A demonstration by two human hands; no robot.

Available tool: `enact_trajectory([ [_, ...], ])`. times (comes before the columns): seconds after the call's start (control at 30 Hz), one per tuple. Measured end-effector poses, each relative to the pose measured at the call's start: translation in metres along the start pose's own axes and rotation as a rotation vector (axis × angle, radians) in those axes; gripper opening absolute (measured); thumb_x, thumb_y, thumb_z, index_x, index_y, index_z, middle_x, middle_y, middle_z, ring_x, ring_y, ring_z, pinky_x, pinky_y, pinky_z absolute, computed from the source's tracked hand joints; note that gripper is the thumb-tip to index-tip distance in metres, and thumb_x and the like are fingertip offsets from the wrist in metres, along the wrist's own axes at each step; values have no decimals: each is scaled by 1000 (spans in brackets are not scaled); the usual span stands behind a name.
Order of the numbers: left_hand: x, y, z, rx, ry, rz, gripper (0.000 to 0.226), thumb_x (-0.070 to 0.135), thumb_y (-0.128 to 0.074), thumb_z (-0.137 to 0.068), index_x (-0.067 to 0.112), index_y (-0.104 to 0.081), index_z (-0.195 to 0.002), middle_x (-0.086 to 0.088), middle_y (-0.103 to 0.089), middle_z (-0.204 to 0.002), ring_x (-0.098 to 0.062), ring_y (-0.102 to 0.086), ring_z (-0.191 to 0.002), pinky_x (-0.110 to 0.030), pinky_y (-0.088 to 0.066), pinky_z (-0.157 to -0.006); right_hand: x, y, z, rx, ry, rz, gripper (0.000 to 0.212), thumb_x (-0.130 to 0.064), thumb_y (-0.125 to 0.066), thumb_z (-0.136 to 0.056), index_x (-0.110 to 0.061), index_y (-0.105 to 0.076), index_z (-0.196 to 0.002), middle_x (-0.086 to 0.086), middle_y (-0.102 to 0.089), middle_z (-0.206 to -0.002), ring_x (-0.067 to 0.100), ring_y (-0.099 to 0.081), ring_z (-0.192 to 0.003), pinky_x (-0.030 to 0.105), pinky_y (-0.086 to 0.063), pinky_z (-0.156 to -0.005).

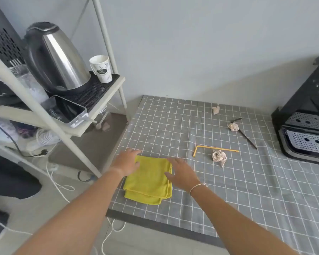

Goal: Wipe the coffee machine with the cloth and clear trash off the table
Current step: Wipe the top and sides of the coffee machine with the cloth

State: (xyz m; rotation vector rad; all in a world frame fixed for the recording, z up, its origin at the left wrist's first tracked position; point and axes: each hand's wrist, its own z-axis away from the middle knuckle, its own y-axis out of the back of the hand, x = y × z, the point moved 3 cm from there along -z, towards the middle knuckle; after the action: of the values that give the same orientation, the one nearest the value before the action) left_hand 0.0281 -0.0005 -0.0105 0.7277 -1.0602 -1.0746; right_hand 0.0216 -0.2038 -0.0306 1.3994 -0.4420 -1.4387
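Observation:
A folded yellow cloth [149,179] lies near the front left corner of the table [247,190], which has a grey checked cover. My left hand [126,161] rests flat on the cloth's far left corner, fingers spread. My right hand [182,173] lies open over its right edge. Neither hand grips it. The black coffee machine [306,122] stands at the table's right edge, partly cut off. Trash lies mid-table: three crumpled paper wads [219,157] [233,127] [215,109], a bent yellow straw [210,148] and a black straw [247,138].
Left of the table stands a grey shelf rack [99,107] holding a steel kettle [57,57], a paper cup [101,69] and a phone [68,110]. White cords [59,184] trail on the floor under it. A grey wall runs behind the table.

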Motion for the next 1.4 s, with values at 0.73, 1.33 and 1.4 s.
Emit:
enact_trajectory([
  [0.73,25,45,-21,88,-98,434,22,11,-61,-80,28,-50,-72,5,-53,-72,-15,-49,-69,-23,-37,-58,2,44,-18,188,-203,-451,16,-14,-57,-85,-22,-47,-76,1,-54,-76,22,-49,-75,24,-36,-56],
  [1.33,431,188,-9,226,-695,940,13,8,-58,-87,18,-65,-84,-2,-69,-88,-12,-67,-78,-22,-57,-74,157,446,171,784,-68,-837,21,-10,-67,-80,-4,-68,-100,5,-67,-86,19,-63,-79,32,-55,-81],
  [1.4,467,178,-13,194,-705,977,12,8,-57,-88,17,-66,-85,-3,-69,-87,-10,-68,-74,-21,-58,-72,190,468,186,779,-68,-828,13,-10,-68,-80,-4,-70,-91,6,-68,-83,21,-65,-77,33,-56,-80],
])
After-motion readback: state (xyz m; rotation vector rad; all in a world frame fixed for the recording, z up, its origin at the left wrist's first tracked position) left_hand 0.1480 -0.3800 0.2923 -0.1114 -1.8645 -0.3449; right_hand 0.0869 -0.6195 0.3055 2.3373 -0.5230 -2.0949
